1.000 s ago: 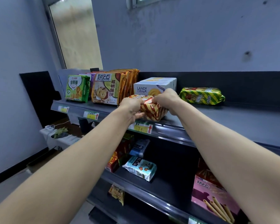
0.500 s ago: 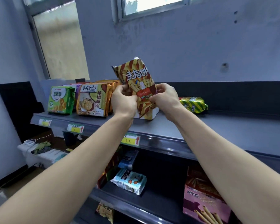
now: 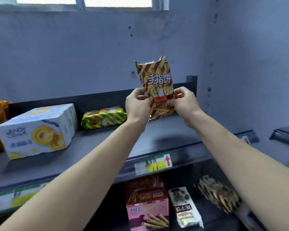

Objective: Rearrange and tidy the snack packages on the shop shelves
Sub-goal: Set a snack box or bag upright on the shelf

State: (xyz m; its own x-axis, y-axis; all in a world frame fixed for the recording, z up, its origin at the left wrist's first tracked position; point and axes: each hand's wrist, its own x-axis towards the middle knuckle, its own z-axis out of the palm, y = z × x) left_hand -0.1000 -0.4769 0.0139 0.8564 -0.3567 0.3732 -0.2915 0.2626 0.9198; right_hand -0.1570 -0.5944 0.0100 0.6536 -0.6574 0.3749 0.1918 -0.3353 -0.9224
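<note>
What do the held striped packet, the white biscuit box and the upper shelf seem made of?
The striped packet: probably glossy plastic film; crinkled top edge, sheen. The white biscuit box: likely printed cardboard; crisp edges, flat faces. The upper shelf: seemingly dark painted metal; smooth, faint reflections.

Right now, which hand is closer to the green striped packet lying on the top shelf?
Left. The left hand is just right of the green striped packet; the right hand is farther right, across the upright biscuit bag both hold.
</note>
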